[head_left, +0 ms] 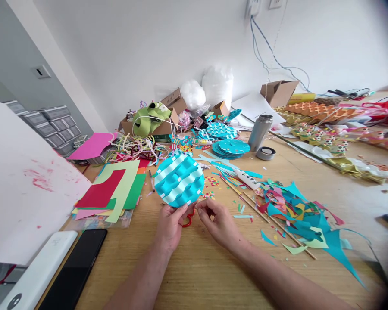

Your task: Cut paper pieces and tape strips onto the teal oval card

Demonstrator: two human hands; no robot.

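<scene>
A round blue paper disc (179,180) with wavy pale and blue strips woven across it is held up above the table. My left hand (172,224) grips its lower edge between thumb and fingers. My right hand (218,219) is closed in a pinch at the disc's lower right edge, on a thin, light sliver (195,206) too small to name. Behind the hands, partly covered, lie red-handled scissors (187,222). Past the disc sits a stack of round blue paper discs (231,148), with a white glue tube (247,179) nearer me.
Colored paper sheets (100,189), a black phone (76,267) and a white device (42,267) lie at left. Paper scraps (297,211) and wooden sticks (278,224) spread at right. A steel flask (260,132) stands behind its lid (265,153).
</scene>
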